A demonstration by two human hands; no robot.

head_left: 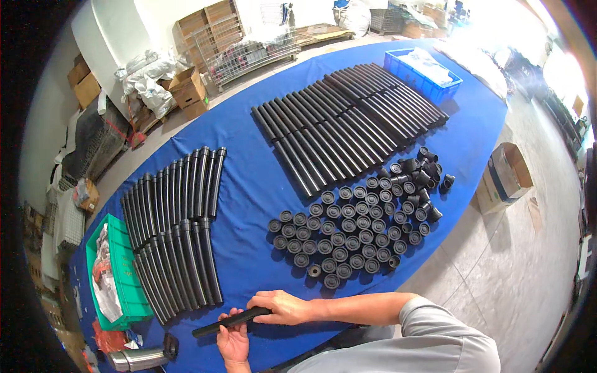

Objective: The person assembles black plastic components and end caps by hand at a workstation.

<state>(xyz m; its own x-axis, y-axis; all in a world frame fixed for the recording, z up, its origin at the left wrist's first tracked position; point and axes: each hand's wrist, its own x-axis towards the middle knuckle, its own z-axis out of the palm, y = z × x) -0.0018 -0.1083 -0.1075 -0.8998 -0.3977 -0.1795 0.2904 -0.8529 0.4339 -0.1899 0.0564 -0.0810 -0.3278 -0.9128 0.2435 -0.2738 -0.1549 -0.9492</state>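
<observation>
A black tube (pixel 210 329) lies slantwise between my hands at the table's near edge. From below, my left hand (pixel 232 340) closes its fingers round the tube's middle. My right hand (pixel 281 307) wraps over the right end from above, so that end is hidden. To the left are two rows of black tubes with wider collars at their far ends (pixel 200 261). Round black caps (pixel 339 239) stand grouped to the right, with a loose heap of caps (pixel 423 177) behind them. Farther back, plain black tubes (pixel 323 133) lie side by side in rows.
A blue cloth (pixel 242 248) covers the table. A green crate (pixel 129 280) stands at the left edge, near a shiny metal cylinder (pixel 140 359). At the far right sits a blue crate (pixel 435 87). On the floor to the right is an open cardboard box (pixel 505 177).
</observation>
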